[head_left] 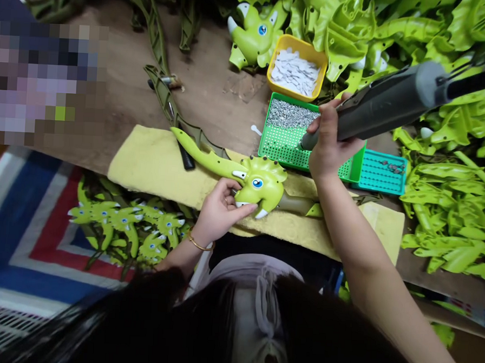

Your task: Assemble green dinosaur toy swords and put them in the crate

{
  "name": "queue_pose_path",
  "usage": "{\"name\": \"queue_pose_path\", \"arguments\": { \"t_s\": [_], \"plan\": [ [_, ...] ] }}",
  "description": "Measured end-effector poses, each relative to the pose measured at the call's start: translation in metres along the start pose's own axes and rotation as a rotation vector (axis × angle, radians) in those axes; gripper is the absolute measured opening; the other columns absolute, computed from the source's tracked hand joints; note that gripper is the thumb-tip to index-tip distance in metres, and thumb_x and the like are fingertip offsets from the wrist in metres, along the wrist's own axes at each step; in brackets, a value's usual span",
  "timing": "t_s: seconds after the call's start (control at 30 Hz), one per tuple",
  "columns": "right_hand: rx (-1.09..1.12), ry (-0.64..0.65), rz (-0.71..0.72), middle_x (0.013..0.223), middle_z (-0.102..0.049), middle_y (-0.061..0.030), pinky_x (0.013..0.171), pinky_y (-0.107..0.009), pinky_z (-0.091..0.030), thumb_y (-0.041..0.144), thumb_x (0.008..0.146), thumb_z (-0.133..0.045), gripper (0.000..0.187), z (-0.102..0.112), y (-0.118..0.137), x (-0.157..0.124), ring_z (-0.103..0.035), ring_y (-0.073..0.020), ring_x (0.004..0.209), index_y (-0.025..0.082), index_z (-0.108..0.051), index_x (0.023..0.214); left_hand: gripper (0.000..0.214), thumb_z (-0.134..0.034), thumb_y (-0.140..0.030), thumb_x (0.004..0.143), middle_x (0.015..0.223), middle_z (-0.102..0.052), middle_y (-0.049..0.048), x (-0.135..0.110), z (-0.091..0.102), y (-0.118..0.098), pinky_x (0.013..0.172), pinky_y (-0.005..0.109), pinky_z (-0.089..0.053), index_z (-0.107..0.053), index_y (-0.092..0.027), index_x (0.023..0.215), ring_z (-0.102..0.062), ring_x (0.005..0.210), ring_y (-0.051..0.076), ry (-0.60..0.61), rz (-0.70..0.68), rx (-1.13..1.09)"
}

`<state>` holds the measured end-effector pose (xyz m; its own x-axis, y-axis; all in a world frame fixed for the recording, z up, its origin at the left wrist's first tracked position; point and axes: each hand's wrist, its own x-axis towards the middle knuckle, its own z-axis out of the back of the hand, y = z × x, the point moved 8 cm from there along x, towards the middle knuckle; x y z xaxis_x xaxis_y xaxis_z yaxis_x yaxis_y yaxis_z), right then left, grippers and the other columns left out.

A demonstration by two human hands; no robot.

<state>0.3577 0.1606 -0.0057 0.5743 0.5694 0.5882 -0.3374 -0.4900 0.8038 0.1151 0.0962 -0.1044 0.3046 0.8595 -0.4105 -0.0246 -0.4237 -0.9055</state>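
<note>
A lime-green toy dinosaur [255, 181] with a blue eye and white horns lies on a yellow foam pad [154, 160]. My left hand [220, 210] grips the dinosaur's head from below, fingers curled around it. My right hand [328, 140] is wrapped round a grey electric screwdriver [387, 102], whose tip points down onto the green screw tray [285, 146]. That tray holds a heap of small silver screws [290, 114] at its far end.
A yellow tub [297, 70] of white pieces stands behind the green tray, a teal tray [381, 172] to its right. Green plastic dinosaur parts [448, 214] pile at the right and back. Finished dinosaurs [126, 227] lie in a bin at lower left.
</note>
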Motion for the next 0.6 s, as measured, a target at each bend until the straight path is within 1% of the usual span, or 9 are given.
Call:
{"name": "queue_pose_path", "arguments": {
  "t_s": [0.07, 0.13, 0.23, 0.33, 0.4, 0.47, 0.53, 0.6],
  "plan": [
    [-0.048, 0.011, -0.021, 0.079, -0.058, 0.0034, 0.052, -0.028, -0.052, 0.055, 0.082, -0.060, 0.031, -0.001, -0.001, 0.002, -0.056, -0.0077, 0.052, 0.026, -0.056, 0.091, 0.054, -0.085, -0.031, 0.058, 0.080, -0.061, -0.0028, 0.000, 0.000, 0.000, 0.062, 0.026, -0.056, -0.047, -0.020, 0.094, -0.065, 0.068, 0.013, 0.002, -0.003, 0.002],
    [-0.026, -0.001, -0.011, 0.080, -0.061, 0.0029, 0.049, -0.026, -0.050, 0.054, 0.082, -0.062, 0.031, 0.000, 0.005, 0.006, -0.056, -0.0073, 0.050, 0.025, -0.056, 0.088, 0.054, -0.085, -0.032, 0.058, 0.082, -0.061, -0.0019, -0.001, 0.000, 0.001, 0.064, 0.026, -0.056, -0.047, -0.020, 0.095, -0.065, 0.071, 0.014, -0.001, 0.002, 0.005],
    [0.139, -0.032, 0.050, 0.084, -0.065, 0.0039, 0.045, -0.023, -0.047, 0.047, 0.082, -0.067, 0.025, 0.001, 0.030, 0.011, -0.054, -0.0052, 0.047, 0.028, -0.059, 0.096, 0.055, -0.085, -0.033, 0.058, 0.083, -0.062, -0.0009, -0.002, -0.001, 0.001, 0.064, 0.026, -0.056, -0.046, -0.020, 0.096, -0.066, 0.073, 0.014, -0.018, 0.013, -0.002],
    [0.231, -0.018, 0.073, 0.088, -0.063, 0.0052, 0.043, -0.022, -0.043, 0.046, 0.085, -0.065, 0.025, 0.000, 0.060, 0.003, -0.053, -0.0042, 0.047, 0.035, -0.061, 0.107, 0.057, -0.084, -0.031, 0.056, 0.082, -0.061, -0.0016, -0.003, -0.003, 0.000, 0.063, 0.025, -0.055, -0.045, -0.020, 0.096, -0.066, 0.073, 0.014, -0.042, 0.018, -0.024],
    [0.162, 0.040, 0.054, 0.090, -0.061, 0.0043, 0.042, -0.023, -0.043, 0.051, 0.087, -0.061, 0.027, -0.003, 0.076, -0.010, -0.051, -0.0049, 0.046, 0.038, -0.060, 0.110, 0.059, -0.084, -0.029, 0.055, 0.082, -0.061, -0.0021, -0.004, -0.005, 0.000, 0.062, 0.025, -0.055, -0.043, -0.020, 0.097, -0.066, 0.072, 0.014, -0.061, 0.024, -0.042],
    [0.052, 0.116, 0.032, 0.092, -0.060, 0.0035, 0.043, -0.024, -0.045, 0.056, 0.088, -0.056, 0.030, -0.007, 0.086, -0.023, -0.051, -0.0060, 0.046, 0.040, -0.056, 0.113, 0.060, -0.084, -0.028, 0.055, 0.083, -0.060, -0.0023, -0.004, -0.006, 0.001, 0.062, 0.025, -0.055, -0.042, -0.021, 0.097, -0.066, 0.072, 0.014, -0.082, 0.021, -0.048],
    [-0.019, 0.160, 0.030, 0.092, -0.059, 0.0035, 0.043, -0.024, -0.046, 0.059, 0.088, -0.053, 0.031, -0.007, 0.091, -0.031, -0.051, -0.0065, 0.046, 0.041, -0.054, 0.114, 0.061, -0.084, -0.028, 0.055, 0.085, -0.060, -0.0028, -0.004, -0.005, 0.001, 0.062, 0.024, -0.055, -0.041, -0.022, 0.098, -0.066, 0.071, 0.013, -0.095, 0.010, -0.043],
    [-0.029, 0.168, 0.034, 0.091, -0.059, 0.0039, 0.042, -0.024, -0.046, 0.059, 0.087, -0.054, 0.032, -0.006, 0.092, -0.035, -0.050, -0.0064, 0.046, 0.041, -0.053, 0.113, 0.061, -0.084, -0.028, 0.055, 0.085, -0.059, -0.0035, -0.004, -0.005, 0.000, 0.062, 0.023, -0.055, -0.040, -0.022, 0.098, -0.066, 0.070, 0.012, -0.096, 0.002, -0.040]
  ]
}}
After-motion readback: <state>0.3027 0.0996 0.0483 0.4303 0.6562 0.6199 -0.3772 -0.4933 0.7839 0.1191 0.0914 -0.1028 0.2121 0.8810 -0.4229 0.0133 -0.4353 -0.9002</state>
